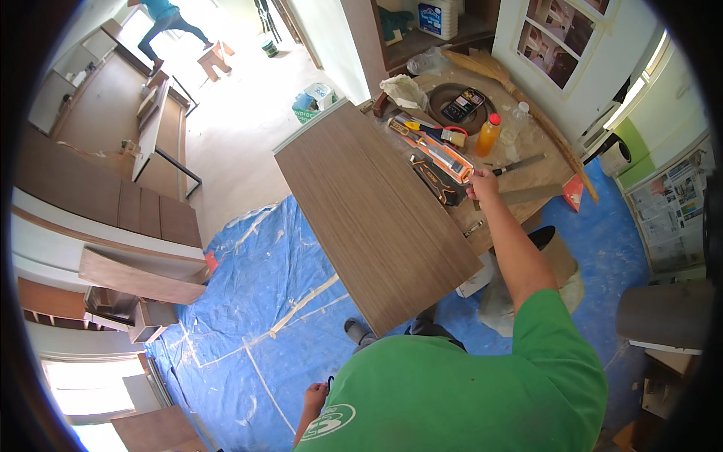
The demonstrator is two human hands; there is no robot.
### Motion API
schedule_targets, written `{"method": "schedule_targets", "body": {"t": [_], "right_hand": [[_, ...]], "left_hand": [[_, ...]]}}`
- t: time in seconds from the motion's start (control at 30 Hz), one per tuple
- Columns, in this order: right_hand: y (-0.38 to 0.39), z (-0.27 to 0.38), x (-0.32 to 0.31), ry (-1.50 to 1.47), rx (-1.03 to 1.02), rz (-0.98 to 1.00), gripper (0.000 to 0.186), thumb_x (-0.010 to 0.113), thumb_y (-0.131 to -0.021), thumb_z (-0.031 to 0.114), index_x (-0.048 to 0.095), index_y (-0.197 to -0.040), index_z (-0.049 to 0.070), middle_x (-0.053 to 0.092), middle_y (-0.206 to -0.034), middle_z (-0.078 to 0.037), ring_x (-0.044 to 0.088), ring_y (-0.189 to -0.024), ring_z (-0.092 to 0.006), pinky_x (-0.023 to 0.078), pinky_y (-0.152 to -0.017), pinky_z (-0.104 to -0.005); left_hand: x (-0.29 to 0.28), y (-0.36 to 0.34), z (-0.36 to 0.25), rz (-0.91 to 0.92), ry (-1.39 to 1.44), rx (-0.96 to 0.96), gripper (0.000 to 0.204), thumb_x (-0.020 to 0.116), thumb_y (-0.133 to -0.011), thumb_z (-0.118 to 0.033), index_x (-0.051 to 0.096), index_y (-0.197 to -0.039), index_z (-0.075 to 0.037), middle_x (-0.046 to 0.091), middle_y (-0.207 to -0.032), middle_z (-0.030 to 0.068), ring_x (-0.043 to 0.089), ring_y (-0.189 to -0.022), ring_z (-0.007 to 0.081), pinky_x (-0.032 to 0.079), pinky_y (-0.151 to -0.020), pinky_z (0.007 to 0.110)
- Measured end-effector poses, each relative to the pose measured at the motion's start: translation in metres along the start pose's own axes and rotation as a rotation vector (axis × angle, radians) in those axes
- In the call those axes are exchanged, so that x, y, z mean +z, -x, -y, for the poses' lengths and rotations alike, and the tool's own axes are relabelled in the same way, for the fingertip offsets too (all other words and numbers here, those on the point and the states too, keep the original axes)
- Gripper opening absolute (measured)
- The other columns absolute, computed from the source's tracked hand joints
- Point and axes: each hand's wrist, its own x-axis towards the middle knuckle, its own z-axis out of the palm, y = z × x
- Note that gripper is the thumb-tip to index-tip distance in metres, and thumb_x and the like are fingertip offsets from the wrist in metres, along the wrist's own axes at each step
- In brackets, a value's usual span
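Note:
My right hand (pixel 483 186) reaches over the cluttered worktop, fingers closed at the near end of a long orange-and-clear tool pack (pixel 449 160). Beside it lie a black tool with orange trim (pixel 434 183), a flat metal blade (pixel 531 195) and a dark-handled chisel-like tool (pixel 520 164). A wood-grain board (pixel 373 218) lies flat in front of me, left of these tools. Down by my left side, my left hand (pixel 315 398) is closed around a small black curved thing (pixel 330 382), mostly hidden in the fingers.
On the worktop are a paintbrush (pixel 454 136), an orange drink bottle (pixel 488 135), a phone-like device (pixel 462 105) and a clear bottle (pixel 520 113). Blue sheeting (pixel 256 301) covers the floor. Far left, a person (pixel 169 22) stands near a small wooden stool (pixel 215 62).

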Motion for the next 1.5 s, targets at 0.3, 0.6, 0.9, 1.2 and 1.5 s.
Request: {"method": "schedule_targets", "body": {"t": [0.3,0.6,0.9,1.2,1.5], "right_hand": [[0.100,-0.029,0.015,0.009,-0.285,-0.172,0.019,0.067,-0.093,0.014,0.065,-0.109,0.003,0.066,-0.083,-0.003,0.060,-0.058,-0.0115,0.047,-0.051,-0.0265],[0.304,-0.009,0.144,0.222,-0.146,0.066,0.015,0.066,-0.096,0.018,0.069,-0.100,0.004,0.064,-0.079,-0.001,0.059,-0.059,-0.0089,0.046,-0.052,-0.0268],[0.333,0.043,0.280,0.310,-0.166,0.170,0.034,0.067,-0.100,0.033,0.063,-0.079,0.007,0.058,-0.064,-0.001,0.055,-0.057,-0.0092,0.043,-0.052,-0.0274],[0.231,0.052,0.329,0.263,-0.356,-0.059,0.037,0.069,-0.097,0.033,0.062,-0.075,0.004,0.062,-0.062,-0.007,0.056,-0.052,-0.0153,0.043,-0.049,-0.0347],[0.003,0.152,0.360,0.187,-0.256,-0.228,0.028,0.069,-0.095,0.031,0.068,-0.090,0.003,0.068,-0.074,-0.009,0.069,-0.071,-0.0227,0.054,-0.061,-0.0386]], "left_hand": [[-0.061,-0.096,0.041,0.067,0.004,0.023,0.041,0.070,-0.096,-0.039,0.074,-0.100,0.001,0.077,-0.082,0.0100,0.072,-0.073,0.0178,0.056,-0.074,0.033],[-0.169,-0.251,0.154,0.316,0.028,0.048,0.032,0.073,-0.092,-0.025,0.065,-0.088,0.006,0.063,-0.068,0.0124,0.065,-0.049,0.0275,0.055,-0.043,0.039],[-0.274,-0.294,0.156,0.019,0.240,-0.064,0.032,0.066,-0.098,-0.025,0.059,-0.080,0.001,0.061,-0.065,0.0118,0.058,-0.044,0.0247,0.049,-0.039,0.038],[-0.307,-0.338,0.099,0.011,0.190,0.084,0.032,0.066,-0.098,-0.025,0.060,-0.082,0.001,0.062,-0.067,0.0118,0.059,-0.046,0.0245,0.049,-0.041,0.037],[-0.346,-0.439,-0.048,-0.023,0.030,0.172,0.031,0.066,-0.097,-0.026,0.060,-0.084,0.001,0.063,-0.069,0.0119,0.060,-0.048,0.0243,0.050,-0.043,0.037]]}}
